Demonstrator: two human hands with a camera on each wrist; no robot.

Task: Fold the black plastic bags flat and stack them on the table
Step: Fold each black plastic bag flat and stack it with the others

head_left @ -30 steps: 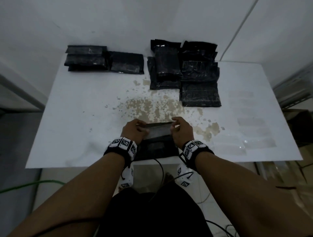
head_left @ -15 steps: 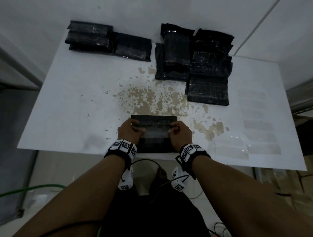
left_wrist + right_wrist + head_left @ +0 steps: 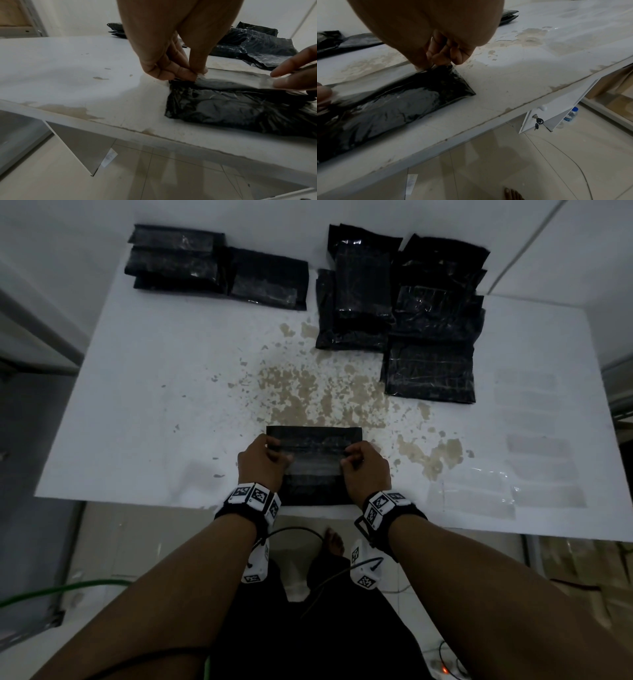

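A black plastic bag (image 3: 315, 460) lies at the near edge of the white table (image 3: 137, 412), partly folded over itself. My left hand (image 3: 265, 458) pinches the raised fold at its left end (image 3: 193, 77). My right hand (image 3: 363, 463) pinches the same fold at its right end (image 3: 440, 66). The bag's lower layer (image 3: 240, 108) stays flat on the table between both hands (image 3: 393, 105). Folded black bags (image 3: 212, 265) are stacked at the far left. Loose, crinkled black bags (image 3: 404, 309) are piled at the far right.
Worn brown patches (image 3: 318, 395) mark the table's middle. Clear tape strips (image 3: 534, 474) lie on the right side. An open drawer with keys (image 3: 539, 120) hangs under the table at right, a water bottle (image 3: 570, 116) stands on the floor. Cables trail near my foot (image 3: 334, 542).
The fold's upper edge, held between both hands, has been carried away from me and down over the bag. The head view has tilted down and closer to the table.
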